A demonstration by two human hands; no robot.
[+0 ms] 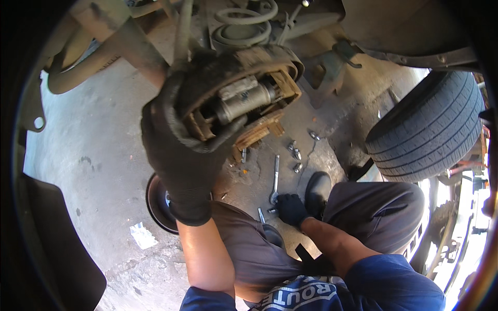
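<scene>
Gripping the rusty brake assembly (246, 101) with my gloved left hand (181, 135), my gloved right hand (291, 210) down near the floor (104, 145).

My left hand is clamped on the assembly's left edge, thumb along its lower side; the piece is up in front of me, its silver cylinder facing me. My right hand is beside my boot (318, 189), at the near end of a wrench (276, 179); I cannot tell whether it's closed on anything. Small metal pieces (296, 154) lie beyond; white paper (142, 236) lies left, a tyre (430, 129) sits right, and a coil spring (249, 20) shows behind the assembly.
</scene>
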